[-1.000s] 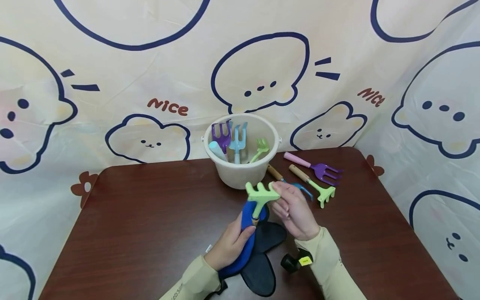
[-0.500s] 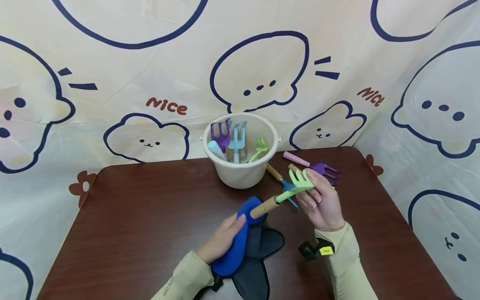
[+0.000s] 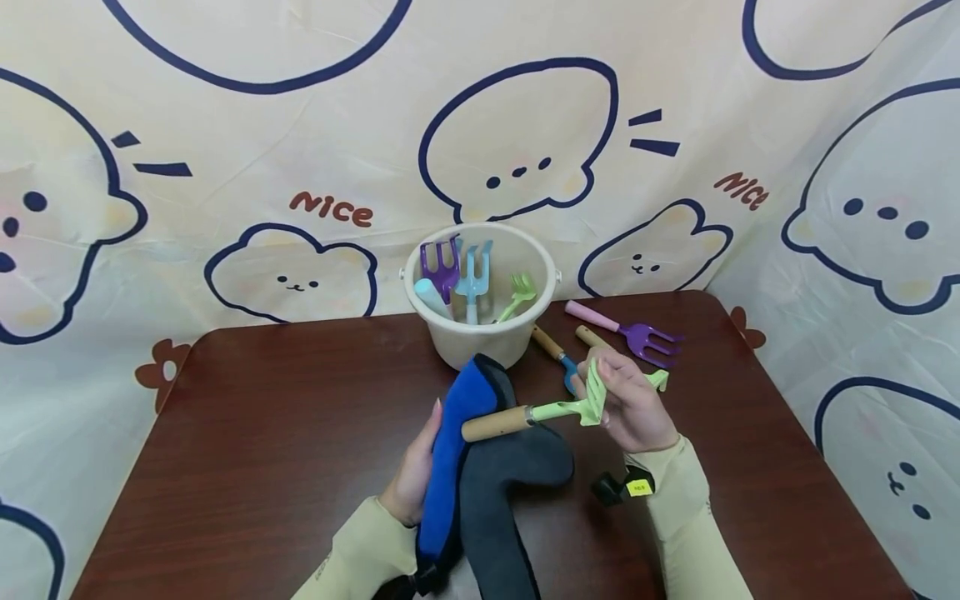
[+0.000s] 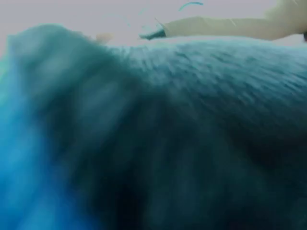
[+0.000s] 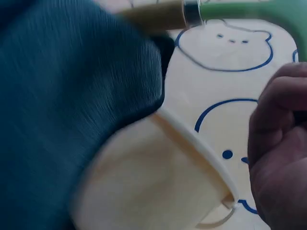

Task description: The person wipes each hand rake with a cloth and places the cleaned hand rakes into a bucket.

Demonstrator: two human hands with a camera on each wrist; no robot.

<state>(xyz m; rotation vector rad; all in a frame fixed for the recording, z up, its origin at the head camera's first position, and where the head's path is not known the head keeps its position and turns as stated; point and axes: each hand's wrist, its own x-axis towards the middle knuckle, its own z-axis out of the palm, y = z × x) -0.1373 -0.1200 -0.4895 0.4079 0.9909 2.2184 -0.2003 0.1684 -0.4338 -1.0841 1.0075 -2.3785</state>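
My left hand (image 3: pixel 416 467) holds a padded fabric piece (image 3: pixel 447 467), blue on one side and dark grey on the other, with lobed flaps; its fingers are hidden behind it. In the left wrist view the dark fabric (image 4: pixel 192 134) fills most of the picture, blurred. My right hand (image 3: pixel 633 404) pinches a small hand rake (image 3: pixel 498 423) by its light green head. The rake's wooden handle points left across the fabric. In the right wrist view the curled right hand (image 5: pixel 283 143) is beside the green metal, with the fabric (image 5: pixel 81 96) at left.
A white bucket (image 3: pixel 480 343) stands at the back, with purple, light blue and green garden tools in it. Right of it lie a purple fork (image 3: pixel 648 337), a blue-headed tool with a wooden handle (image 3: pixel 551 343) and another green rake (image 3: pixel 657 381), partly hidden. The brown table (image 3: pixel 262 450) meets patterned cloth.
My right hand drew the rake up and right out of the fabric's grip, then lowered it, turning its handle level. The left hand raised and turned the fabric, showing more grey.
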